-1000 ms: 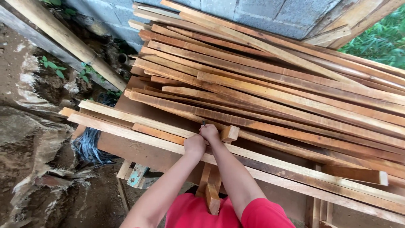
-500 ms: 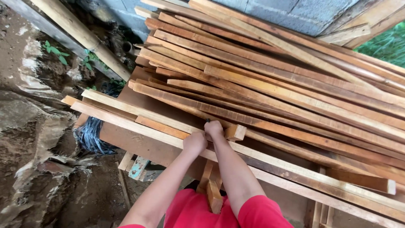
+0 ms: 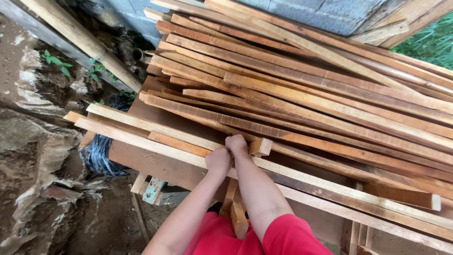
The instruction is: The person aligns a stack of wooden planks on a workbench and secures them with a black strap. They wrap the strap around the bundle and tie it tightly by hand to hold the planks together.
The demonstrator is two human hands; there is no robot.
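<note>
Wooden slat point(image 3: 188, 144) on the table point(image 3: 141, 163) was clenched by both left hand point(image 3: 218, 161) and right hand point(image 3: 236, 143), apparently mid-pull; sliding it free likely needed a steady tug.

Red short sleeves, bare forearms, no gloves

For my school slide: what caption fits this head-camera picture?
Both hands grip a wooden slat beside stacked planks.

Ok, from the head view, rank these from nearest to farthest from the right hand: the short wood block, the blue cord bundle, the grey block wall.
1. Short wood block: just right of the right hand.
2. Blue cord bundle: lower left, beside the bench.
3. Grey block wall: top, behind the plank stack.
</note>
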